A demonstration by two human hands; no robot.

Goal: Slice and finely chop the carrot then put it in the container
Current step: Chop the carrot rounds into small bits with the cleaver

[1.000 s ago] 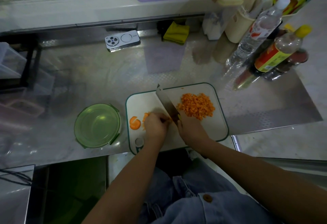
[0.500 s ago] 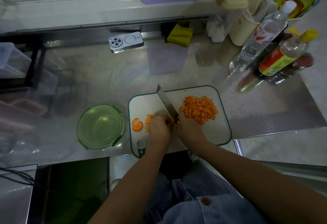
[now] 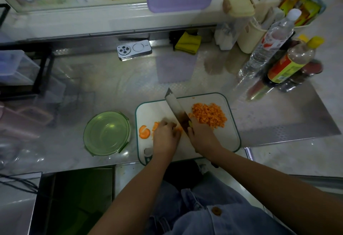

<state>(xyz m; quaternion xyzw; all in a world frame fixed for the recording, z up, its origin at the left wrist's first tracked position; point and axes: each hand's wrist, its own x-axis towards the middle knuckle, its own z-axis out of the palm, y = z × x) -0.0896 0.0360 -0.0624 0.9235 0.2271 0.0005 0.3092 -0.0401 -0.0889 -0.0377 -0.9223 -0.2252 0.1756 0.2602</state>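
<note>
Orange carrot (image 3: 155,125) lies on the cutting board (image 3: 152,110), mostly hidden under the left hand (image 3: 166,136), whose curled fingers pin it down. The right hand (image 3: 202,134) clenches the knife (image 3: 176,107), its handle hidden and its blade angled away beside the chopped pile (image 3: 209,115). The green container (image 3: 106,133) sits left of the board.

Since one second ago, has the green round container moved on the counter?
No. The green container still sits just left of the cutting board, with the same narrow gap between them. Only the view shifted.
</note>
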